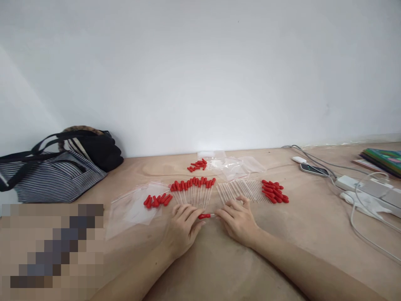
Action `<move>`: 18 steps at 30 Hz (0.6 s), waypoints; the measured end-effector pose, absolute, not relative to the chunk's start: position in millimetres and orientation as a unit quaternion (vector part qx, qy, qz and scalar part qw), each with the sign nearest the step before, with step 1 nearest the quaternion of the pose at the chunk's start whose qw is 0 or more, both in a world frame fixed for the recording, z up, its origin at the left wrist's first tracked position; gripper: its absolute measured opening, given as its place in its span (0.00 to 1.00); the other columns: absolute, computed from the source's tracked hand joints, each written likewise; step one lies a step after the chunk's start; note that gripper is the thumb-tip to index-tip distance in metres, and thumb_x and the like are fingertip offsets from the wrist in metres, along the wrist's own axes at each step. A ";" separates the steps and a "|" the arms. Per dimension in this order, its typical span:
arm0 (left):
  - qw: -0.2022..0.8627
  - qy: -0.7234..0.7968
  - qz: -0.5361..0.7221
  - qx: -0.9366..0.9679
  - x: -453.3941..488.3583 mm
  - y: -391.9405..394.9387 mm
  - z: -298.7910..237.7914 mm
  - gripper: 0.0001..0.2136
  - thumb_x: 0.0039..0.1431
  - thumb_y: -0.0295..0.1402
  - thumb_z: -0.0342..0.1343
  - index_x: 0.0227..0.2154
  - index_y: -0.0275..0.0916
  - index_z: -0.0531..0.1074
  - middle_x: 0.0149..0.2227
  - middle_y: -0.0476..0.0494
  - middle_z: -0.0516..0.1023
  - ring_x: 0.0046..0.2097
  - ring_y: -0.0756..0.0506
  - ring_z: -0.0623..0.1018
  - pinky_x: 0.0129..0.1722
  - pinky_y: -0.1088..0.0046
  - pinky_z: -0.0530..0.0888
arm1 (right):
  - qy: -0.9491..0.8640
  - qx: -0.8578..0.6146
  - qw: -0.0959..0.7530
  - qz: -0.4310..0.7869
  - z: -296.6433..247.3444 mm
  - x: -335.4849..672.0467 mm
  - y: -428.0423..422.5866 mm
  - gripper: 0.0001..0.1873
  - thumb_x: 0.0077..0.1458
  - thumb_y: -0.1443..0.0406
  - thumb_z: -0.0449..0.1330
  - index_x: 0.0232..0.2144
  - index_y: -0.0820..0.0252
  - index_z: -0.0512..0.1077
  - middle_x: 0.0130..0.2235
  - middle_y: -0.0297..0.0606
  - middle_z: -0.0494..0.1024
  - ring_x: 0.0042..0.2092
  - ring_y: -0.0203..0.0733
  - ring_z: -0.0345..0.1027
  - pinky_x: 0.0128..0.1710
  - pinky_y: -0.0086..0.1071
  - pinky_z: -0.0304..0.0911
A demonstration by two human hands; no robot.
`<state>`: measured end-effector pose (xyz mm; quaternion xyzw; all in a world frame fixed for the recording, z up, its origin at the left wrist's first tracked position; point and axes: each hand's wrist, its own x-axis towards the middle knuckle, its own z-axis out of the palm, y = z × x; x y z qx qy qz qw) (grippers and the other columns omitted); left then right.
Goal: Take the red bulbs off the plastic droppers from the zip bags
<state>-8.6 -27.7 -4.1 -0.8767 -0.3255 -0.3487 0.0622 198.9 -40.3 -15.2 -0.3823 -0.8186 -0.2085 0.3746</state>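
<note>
My left hand (183, 225) and my right hand (238, 219) meet low on the wooden table (313, 221), fingers pinched on one small dropper with a red rubber cap (205, 216); the left holds the cap end, the right the clear tube end. Just beyond lies a row of assembled red-capped droppers (191, 191). To its right are bare clear tubes (239, 190) and a pile of loose red caps (275, 191). More red caps lie at the left (158, 200) and farther back (197, 165).
Clear plastic bags lie at the left (131, 209) and at the back (233, 166). A striped bag (46, 175) and a black bag (100, 151) stand at the far left by the wall. A phone (313, 169), power strip (347, 182), cables and books (384, 161) sit at the right.
</note>
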 end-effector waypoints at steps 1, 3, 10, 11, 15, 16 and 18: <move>0.069 -0.315 -0.354 -0.878 -6.3 -27.7 -4.0 0.09 0.60 0.34 0.47 0.38 0.40 0.70 0.33 0.47 0.76 0.38 0.46 0.70 0.41 0.67 0.60 | -0.824 -0.374 0.373 -0.207 -15.3 197.0 -41.7 0.07 0.56 0.68 0.51 0.31 0.59 0.70 0.23 0.31 0.71 0.32 0.35 0.59 0.44 0.38 0.42; 0.088 -0.298 -0.362 -0.879 -3.1 -28.1 -3.3 0.09 0.61 0.33 0.46 0.33 0.41 0.72 0.29 0.50 0.75 0.33 0.48 0.69 0.38 0.68 0.60 | -0.833 -0.361 0.367 -0.203 -14.6 194.4 -44.1 0.08 0.56 0.68 0.51 0.30 0.59 0.70 0.21 0.31 0.69 0.30 0.34 0.57 0.43 0.37 0.43; 0.159 -0.298 -0.369 -0.866 1.3 -35.9 3.3 0.13 0.62 0.32 0.45 0.24 0.40 0.70 0.23 0.52 0.74 0.29 0.49 0.67 0.38 0.68 0.58 | -0.840 -0.357 0.365 -0.183 -13.2 191.1 -48.5 0.11 0.57 0.68 0.49 0.26 0.60 0.69 0.19 0.30 0.68 0.29 0.34 0.55 0.42 0.37 0.43; 0.169 -0.299 -0.368 -0.864 0.4 -36.4 5.2 0.14 0.62 0.32 0.45 0.23 0.40 0.70 0.22 0.52 0.74 0.28 0.49 0.68 0.39 0.68 0.58 | -0.840 -0.358 0.367 -0.177 -13.7 192.3 -48.5 0.11 0.57 0.68 0.49 0.26 0.60 0.69 0.19 0.30 0.68 0.29 0.34 0.55 0.42 0.37 0.43; 0.203 -0.338 -0.365 -0.844 -15.3 -28.7 13.7 0.14 0.62 0.31 0.44 0.23 0.40 0.70 0.23 0.51 0.75 0.29 0.49 0.70 0.39 0.67 0.59 | -0.820 -0.399 0.383 -0.147 -16.7 205.5 -44.3 0.11 0.56 0.68 0.49 0.26 0.60 0.69 0.21 0.32 0.70 0.29 0.35 0.56 0.38 0.36 0.45; 0.207 -0.359 -0.367 -0.833 -22.1 -24.4 15.8 0.13 0.62 0.32 0.45 0.25 0.40 0.71 0.24 0.50 0.75 0.30 0.48 0.71 0.38 0.67 0.60 | -0.807 -0.424 0.389 -0.134 -17.9 209.4 -42.0 0.11 0.56 0.68 0.49 0.26 0.60 0.69 0.22 0.33 0.71 0.29 0.36 0.56 0.36 0.35 0.46; 0.188 -0.396 -0.371 -0.819 -36.6 -14.1 19.4 0.11 0.61 0.33 0.46 0.28 0.40 0.72 0.27 0.48 0.76 0.33 0.47 0.72 0.36 0.69 0.62 | -0.779 -0.471 0.402 -0.098 -20.9 214.3 -36.6 0.11 0.57 0.68 0.47 0.30 0.60 0.70 0.25 0.36 0.72 0.29 0.37 0.58 0.33 0.33 0.48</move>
